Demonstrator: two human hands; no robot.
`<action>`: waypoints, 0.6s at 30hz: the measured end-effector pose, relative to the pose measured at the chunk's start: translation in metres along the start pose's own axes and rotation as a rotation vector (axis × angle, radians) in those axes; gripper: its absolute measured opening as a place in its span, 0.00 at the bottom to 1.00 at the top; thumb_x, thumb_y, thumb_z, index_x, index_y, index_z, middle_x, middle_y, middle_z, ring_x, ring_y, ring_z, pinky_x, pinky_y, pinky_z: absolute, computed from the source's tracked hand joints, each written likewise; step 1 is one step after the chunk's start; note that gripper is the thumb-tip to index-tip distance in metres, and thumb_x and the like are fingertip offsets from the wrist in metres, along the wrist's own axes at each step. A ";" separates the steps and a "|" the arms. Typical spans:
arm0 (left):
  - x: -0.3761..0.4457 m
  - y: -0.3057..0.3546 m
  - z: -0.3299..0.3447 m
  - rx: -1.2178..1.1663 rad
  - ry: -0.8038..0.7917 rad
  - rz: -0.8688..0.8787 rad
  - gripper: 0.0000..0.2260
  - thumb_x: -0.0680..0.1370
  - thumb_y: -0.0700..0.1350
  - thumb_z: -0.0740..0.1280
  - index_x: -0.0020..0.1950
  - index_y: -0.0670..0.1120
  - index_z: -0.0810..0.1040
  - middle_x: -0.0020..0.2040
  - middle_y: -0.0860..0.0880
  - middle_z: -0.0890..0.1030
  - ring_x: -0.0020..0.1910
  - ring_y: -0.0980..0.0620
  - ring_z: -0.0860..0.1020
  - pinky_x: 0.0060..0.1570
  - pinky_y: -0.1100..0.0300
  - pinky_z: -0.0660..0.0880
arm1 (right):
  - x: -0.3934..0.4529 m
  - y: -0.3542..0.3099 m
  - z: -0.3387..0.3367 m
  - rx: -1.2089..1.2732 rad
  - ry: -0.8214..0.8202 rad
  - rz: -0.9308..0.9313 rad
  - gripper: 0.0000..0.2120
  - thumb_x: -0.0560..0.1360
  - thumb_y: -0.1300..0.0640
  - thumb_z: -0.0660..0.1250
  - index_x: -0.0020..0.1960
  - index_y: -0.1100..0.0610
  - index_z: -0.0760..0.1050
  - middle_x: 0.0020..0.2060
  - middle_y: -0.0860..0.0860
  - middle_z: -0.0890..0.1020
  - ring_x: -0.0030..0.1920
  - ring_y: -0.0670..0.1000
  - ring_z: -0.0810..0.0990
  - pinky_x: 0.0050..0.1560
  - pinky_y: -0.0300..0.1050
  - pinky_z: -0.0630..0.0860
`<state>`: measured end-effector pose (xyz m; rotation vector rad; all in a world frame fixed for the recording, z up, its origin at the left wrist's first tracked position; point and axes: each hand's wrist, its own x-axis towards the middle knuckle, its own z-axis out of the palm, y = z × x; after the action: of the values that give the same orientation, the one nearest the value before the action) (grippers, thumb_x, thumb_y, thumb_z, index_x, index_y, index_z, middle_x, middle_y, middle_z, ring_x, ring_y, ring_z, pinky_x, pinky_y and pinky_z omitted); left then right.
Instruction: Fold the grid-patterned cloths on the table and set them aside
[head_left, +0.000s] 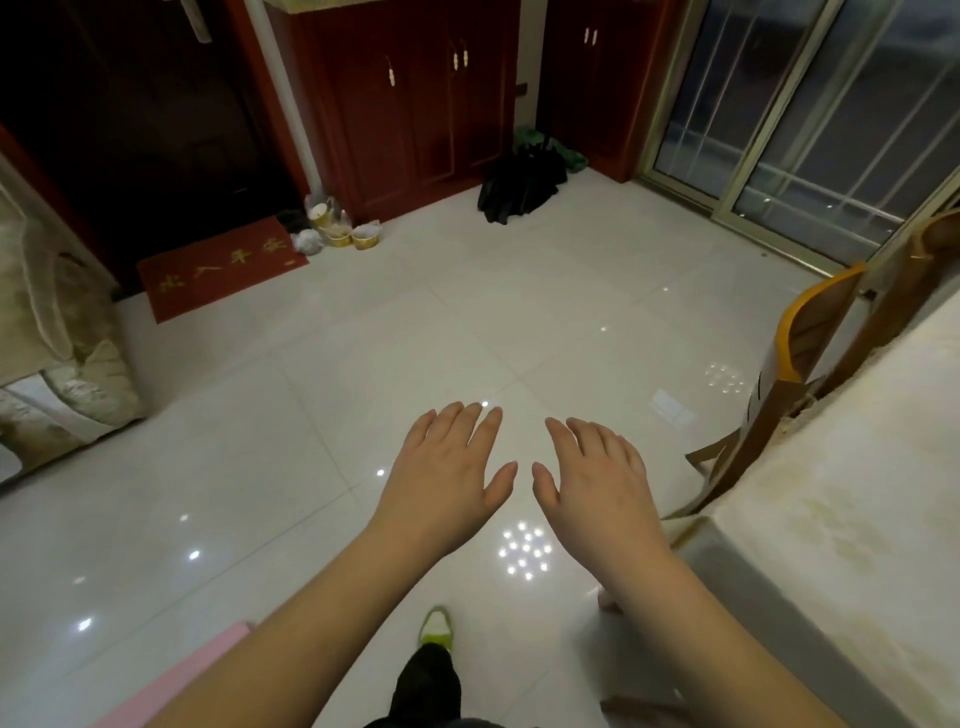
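Head view finds both of your hands held out over bare floor, palms down, in the lower middle of the frame. Your left hand is spread flat with fingers loosely together and grips nothing; your right hand is the same, flat, empty, thumb almost meeting the left thumb.

No grid-patterned cloth is visible anywhere. The table enters only at the right edge of the frame, under a pale, blotchy covering with no grid that I can make out. The rest of its top lies outside the view, so the cloths may be there, but that cannot be confirmed.

Judged status: folding not begun, nothing in hand.

Risks noted:
- You are facing the tiled floor, not the work surface. Reaching right without turning your head means groping blind and may drag the table covering instead of a cloth.
- A wooden chair stands just beside the table's near edge, at right of centre. Turning towards the table could catch your hip or arm on it.
- Glossy tiles reflect the ceiling lights strongly; a quick pivot on your green-toed shoe, at the bottom centre, could slip.
- A dark heap of fabric lies by the red cabinets at the top centre. It is plainly not gridded; do not mistake it for task material.
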<state>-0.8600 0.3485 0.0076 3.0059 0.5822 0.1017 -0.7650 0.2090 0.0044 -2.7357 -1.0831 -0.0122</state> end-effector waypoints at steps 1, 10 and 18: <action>0.016 -0.012 0.003 -0.003 0.009 0.010 0.32 0.78 0.62 0.44 0.76 0.48 0.65 0.73 0.47 0.71 0.73 0.46 0.68 0.72 0.49 0.61 | 0.016 -0.005 0.002 -0.008 -0.013 0.006 0.23 0.77 0.49 0.66 0.69 0.57 0.73 0.63 0.56 0.79 0.63 0.58 0.77 0.65 0.58 0.72; 0.155 -0.075 -0.009 -0.022 0.056 0.184 0.29 0.78 0.60 0.49 0.71 0.47 0.73 0.66 0.47 0.78 0.66 0.46 0.74 0.66 0.47 0.69 | 0.139 -0.023 -0.008 -0.053 -0.057 0.150 0.23 0.81 0.47 0.55 0.75 0.52 0.65 0.72 0.51 0.71 0.72 0.54 0.67 0.73 0.53 0.60; 0.277 -0.062 -0.013 -0.034 0.102 0.331 0.27 0.79 0.59 0.50 0.66 0.46 0.77 0.58 0.48 0.82 0.59 0.47 0.79 0.58 0.49 0.74 | 0.225 0.023 -0.020 -0.059 -0.072 0.262 0.23 0.82 0.46 0.51 0.76 0.51 0.61 0.74 0.50 0.66 0.74 0.52 0.62 0.75 0.51 0.54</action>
<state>-0.6275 0.5108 0.0292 3.0480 0.0821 0.2819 -0.5835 0.3417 0.0381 -2.9294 -0.7430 0.0946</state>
